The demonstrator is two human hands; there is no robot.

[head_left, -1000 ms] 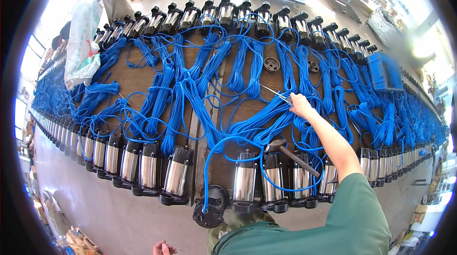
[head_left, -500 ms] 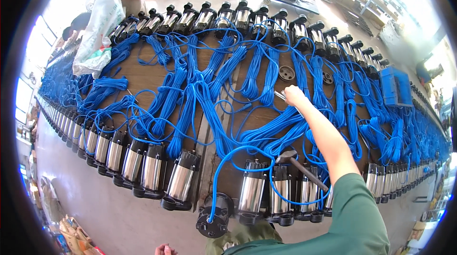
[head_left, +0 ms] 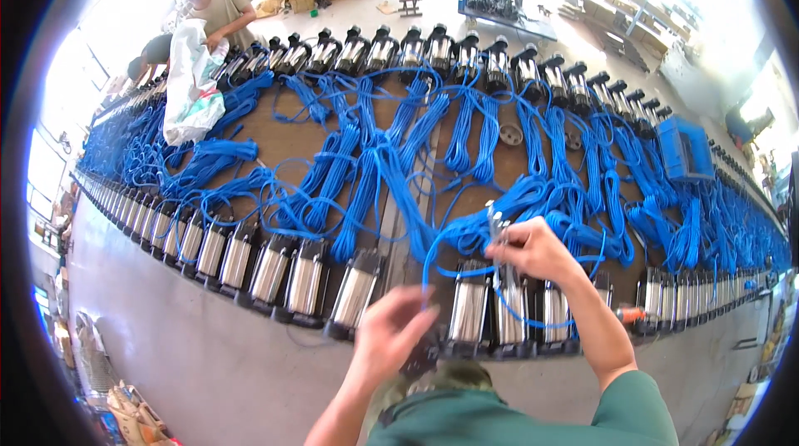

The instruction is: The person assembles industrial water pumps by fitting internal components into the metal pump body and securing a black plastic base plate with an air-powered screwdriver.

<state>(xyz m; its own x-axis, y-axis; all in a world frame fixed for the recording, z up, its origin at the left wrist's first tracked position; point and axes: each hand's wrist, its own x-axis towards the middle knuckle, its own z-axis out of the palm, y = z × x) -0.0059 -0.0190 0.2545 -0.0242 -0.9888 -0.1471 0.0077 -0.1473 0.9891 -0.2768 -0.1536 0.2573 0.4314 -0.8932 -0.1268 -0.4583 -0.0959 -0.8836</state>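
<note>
My right hand (head_left: 533, 248) is closed around several thin silvery rods (head_left: 497, 221), which look like long bolts; their tips stick up past my fingers. Below it stand upright silver-and-black pumps (head_left: 469, 311) along the table's near edge. My left hand (head_left: 391, 334), slightly blurred, has thumb and fingers apart and appears to hold nothing. It is over a dark pump (head_left: 422, 354), mostly hidden under it, close to my body. A blue cable (head_left: 429, 267) loops up beside the left hand toward coiled blue cable bundles (head_left: 404, 196) on the table.
More pumps (head_left: 439, 51) line the far edge of the brown tabletop (head_left: 279, 136). Two grey discs (head_left: 510, 135) lie among the bundles. A blue crate (head_left: 687, 149) sits at right, a white plastic bag (head_left: 193, 84) at left by another person (head_left: 225, 9). An orange-ended object (head_left: 630, 314) is beyond my right forearm.
My right hand has drawn back from mid-table toward me with the silvery rods. My left hand has risen from the lower edge to the near pump. The hammer no longer shows.
</note>
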